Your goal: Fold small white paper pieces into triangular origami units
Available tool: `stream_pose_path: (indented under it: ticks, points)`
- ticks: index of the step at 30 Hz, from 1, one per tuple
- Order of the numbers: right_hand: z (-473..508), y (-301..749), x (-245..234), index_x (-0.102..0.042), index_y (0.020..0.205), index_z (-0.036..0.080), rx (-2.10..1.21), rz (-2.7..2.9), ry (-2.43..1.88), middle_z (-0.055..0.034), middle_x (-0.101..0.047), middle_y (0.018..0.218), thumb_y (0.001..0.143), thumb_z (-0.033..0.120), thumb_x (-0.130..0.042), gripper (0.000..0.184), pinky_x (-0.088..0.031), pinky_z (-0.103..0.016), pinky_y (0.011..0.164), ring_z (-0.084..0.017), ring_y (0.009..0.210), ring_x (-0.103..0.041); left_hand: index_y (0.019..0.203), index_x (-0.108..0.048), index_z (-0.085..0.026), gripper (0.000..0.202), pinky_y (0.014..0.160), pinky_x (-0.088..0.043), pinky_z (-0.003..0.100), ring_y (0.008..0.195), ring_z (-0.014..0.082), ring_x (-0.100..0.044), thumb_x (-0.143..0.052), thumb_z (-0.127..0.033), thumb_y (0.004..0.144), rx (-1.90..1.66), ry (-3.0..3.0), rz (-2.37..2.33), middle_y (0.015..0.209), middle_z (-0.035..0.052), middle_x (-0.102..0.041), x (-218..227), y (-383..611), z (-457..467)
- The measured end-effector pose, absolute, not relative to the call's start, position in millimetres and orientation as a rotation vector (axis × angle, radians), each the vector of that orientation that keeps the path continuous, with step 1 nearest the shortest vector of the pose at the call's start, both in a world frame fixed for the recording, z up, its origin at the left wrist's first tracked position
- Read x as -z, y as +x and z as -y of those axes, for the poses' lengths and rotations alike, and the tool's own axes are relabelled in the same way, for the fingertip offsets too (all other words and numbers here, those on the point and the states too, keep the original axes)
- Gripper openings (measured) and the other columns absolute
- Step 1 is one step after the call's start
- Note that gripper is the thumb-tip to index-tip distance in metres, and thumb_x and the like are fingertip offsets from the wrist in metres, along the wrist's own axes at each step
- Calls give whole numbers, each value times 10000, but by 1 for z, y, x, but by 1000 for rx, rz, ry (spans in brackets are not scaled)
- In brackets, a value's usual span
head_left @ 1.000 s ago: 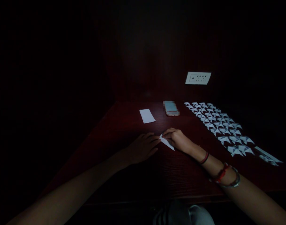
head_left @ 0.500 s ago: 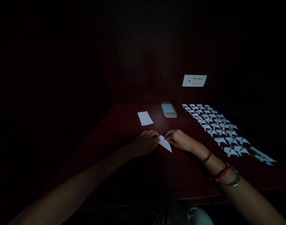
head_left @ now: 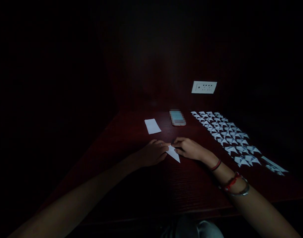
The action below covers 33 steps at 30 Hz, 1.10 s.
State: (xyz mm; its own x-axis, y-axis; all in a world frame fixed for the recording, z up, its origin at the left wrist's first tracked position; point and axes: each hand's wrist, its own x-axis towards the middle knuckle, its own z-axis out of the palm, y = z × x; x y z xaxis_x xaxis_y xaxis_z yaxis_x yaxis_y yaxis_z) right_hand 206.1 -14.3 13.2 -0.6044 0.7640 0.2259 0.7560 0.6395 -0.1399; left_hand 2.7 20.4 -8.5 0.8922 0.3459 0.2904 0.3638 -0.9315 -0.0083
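A small white folded paper point(head_left: 174, 153) lies on the dark red wooden table point(head_left: 186, 188), its point toward me. My left hand point(head_left: 152, 153) presses on its left edge with fingers curled together. My right hand point(head_left: 188, 148) pinches the paper's upper right edge; that wrist wears red and metal bracelets. Both hands meet over the paper near the table's middle.
A flat white paper slip point(head_left: 152, 126) lies behind the hands. A phone point(head_left: 177, 118) sits to its right. Several folded white paper triangles point(head_left: 226, 135) run in rows along the right side. A white wall socket point(head_left: 203, 87) is on the dark back wall.
The hands have stayed on the paper, with fingers shifting slightly along its fold. The view has drifted a little, so everything sits slightly lower and further left.
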Motion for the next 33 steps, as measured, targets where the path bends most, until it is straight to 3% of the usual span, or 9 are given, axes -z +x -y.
stream_pose_path:
  ticks: [6, 12, 18, 33]
  points:
    - [19, 199, -16, -555, 961, 151, 220, 2691, -1339, -67, -531, 901, 780, 231, -409, 246, -400, -239, 628, -143, 770, -524, 997, -463, -170, 223, 864, -279, 373, 1026, 194, -388, -346, -245, 823, 420, -2960, 568, 1157, 46, -436, 6, 3, -17]
    - [23, 191, -24, -578, 814, 121, 408, 2786, -1393, -88, -570, 809, 755, 195, -436, 171, -377, -266, 621, -168, 720, -541, 990, -460, -168, 228, 884, -247, 399, 1014, 198, -400, -317, -244, 829, 411, -2913, 598, 1141, 57, -449, 4, 5, -13]
    - [28, 189, -27, -583, 815, 125, 472, 2822, -1399, -92, -592, 808, 739, 112, -409, 190, -368, -274, 575, -173, 673, -555, 997, -458, -170, 228, 911, -207, 423, 1004, 199, -405, -322, -229, 824, 378, -2882, 625, 1142, 54, -451, 2, 6, -9]
    - [40, 199, -36, -611, 775, 145, 379, 2838, -1409, -90, -612, 757, 731, 126, -436, 181, -387, -262, 616, -176, 736, -558, 970, -476, -164, 205, 878, -248, 404, 986, 203, -416, -359, -234, 816, 381, -2889, 647, 1166, 62, -438, -5, 6, -1]
